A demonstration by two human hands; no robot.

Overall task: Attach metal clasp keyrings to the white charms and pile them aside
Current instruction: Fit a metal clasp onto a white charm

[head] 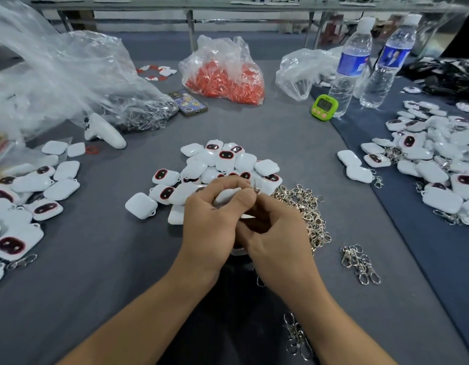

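My left hand (215,219) grips a white charm (225,196) over the middle of the grey table. My right hand (275,235) meets it from the right and pinches a small metal clasp keyring (256,189) at the charm's edge. Behind my hands lies a heap of loose white charms (222,162) with dark red-rimmed faces. A tangle of metal clasp keyrings (307,206) lies just to the right of my hands. More charms are piled at the left (30,191) and, with clasps on some of them, at the right (433,159).
A small bunch of clasps (359,264) lies at the right, another (296,335) near my right forearm. Further back are a bag of red parts (225,75), clear plastic bags (57,72), a phone (188,102), a white controller (104,131), a green timer (324,106) and two water bottles (351,64).
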